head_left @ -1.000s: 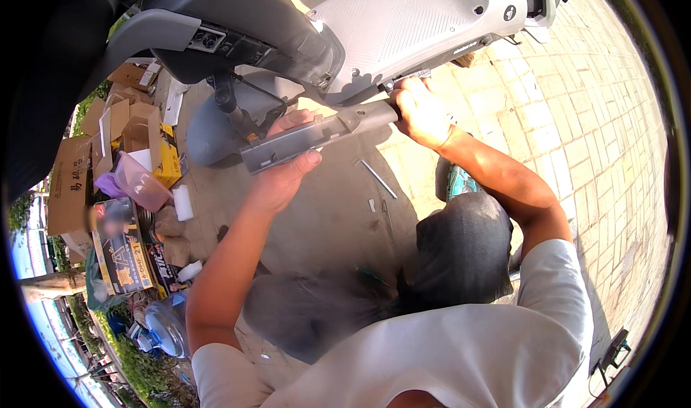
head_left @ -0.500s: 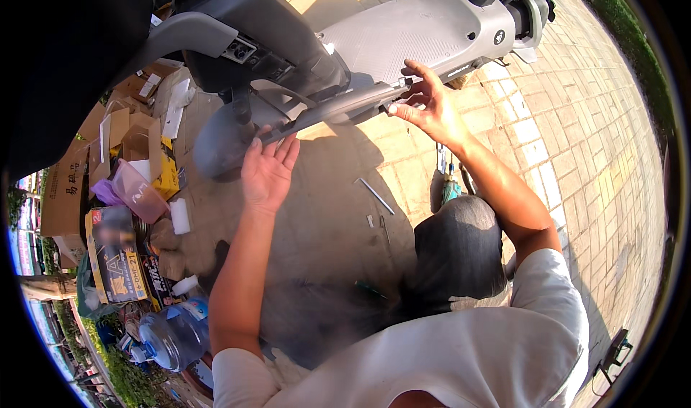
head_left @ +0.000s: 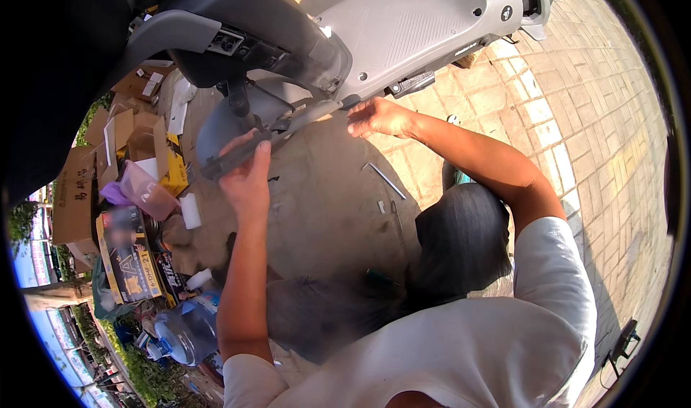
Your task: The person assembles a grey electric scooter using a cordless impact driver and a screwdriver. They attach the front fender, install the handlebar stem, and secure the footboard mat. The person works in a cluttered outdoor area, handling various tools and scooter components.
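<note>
A grey electric scooter stands ahead, its ribbed footboard at upper middle and its front fender at left. Low along its near side I hold a long, narrow grey trim panel, slanting up to the right. My left hand is closed round the panel's left end, thumb on the near face. My right hand has its fingers curled together at the panel's right end; the fingertips are partly hidden. Just above that hand, a dark latch-like part shows on the footboard's lower edge.
A thin metal rod lies on the ground before my knee. Beyond my right forearm is a spanner. To the left stand cardboard boxes, a pink plastic container, a white roll and a large water bottle.
The panel has moved left and down, away from the footboard's side, exposing the dark part there. My left hand has closed round it; my right hand has shifted left and its fingers have curled.
</note>
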`<state>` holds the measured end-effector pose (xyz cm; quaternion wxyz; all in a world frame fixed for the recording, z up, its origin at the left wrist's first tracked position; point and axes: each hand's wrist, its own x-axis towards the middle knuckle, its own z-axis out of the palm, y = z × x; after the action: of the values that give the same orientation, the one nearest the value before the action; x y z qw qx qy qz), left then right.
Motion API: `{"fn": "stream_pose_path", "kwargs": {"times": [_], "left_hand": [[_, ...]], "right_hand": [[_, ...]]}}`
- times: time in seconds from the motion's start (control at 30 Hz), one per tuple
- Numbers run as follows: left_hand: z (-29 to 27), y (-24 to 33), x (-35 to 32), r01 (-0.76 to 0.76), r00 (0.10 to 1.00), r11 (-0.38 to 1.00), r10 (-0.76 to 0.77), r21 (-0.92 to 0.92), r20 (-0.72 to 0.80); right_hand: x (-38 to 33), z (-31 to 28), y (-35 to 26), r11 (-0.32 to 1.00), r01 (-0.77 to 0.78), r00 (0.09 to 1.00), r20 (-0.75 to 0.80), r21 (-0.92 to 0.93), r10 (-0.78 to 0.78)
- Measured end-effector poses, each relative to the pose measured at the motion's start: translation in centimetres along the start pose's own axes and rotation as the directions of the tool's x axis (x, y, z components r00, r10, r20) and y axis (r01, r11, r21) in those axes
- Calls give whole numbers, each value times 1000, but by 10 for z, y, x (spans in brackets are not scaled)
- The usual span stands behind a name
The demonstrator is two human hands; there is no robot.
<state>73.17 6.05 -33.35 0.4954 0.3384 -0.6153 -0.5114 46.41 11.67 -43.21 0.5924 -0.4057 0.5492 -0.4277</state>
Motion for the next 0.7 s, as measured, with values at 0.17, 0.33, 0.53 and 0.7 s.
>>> {"fn": "stream_pose_path", "kwargs": {"times": [0.17,0.33,0.53,0.7], "left_hand": [[10,-10,2,-15,999,999,17,39,-48],[18,-14,-7,-14,998,997,18,73,-56],[-2,-33,-37,-92,993,976,75,197,90],[-20,-44,-48,61,996,997,-64,54,61]], "right_hand": [[17,14,0,959,8,1000,17,285,-13],[19,14,9,910,6,996,77,415,-42],[17,22,23,851,41,990,97,524,-107],[15,26,25,865,80,986,89,496,-142]]}}
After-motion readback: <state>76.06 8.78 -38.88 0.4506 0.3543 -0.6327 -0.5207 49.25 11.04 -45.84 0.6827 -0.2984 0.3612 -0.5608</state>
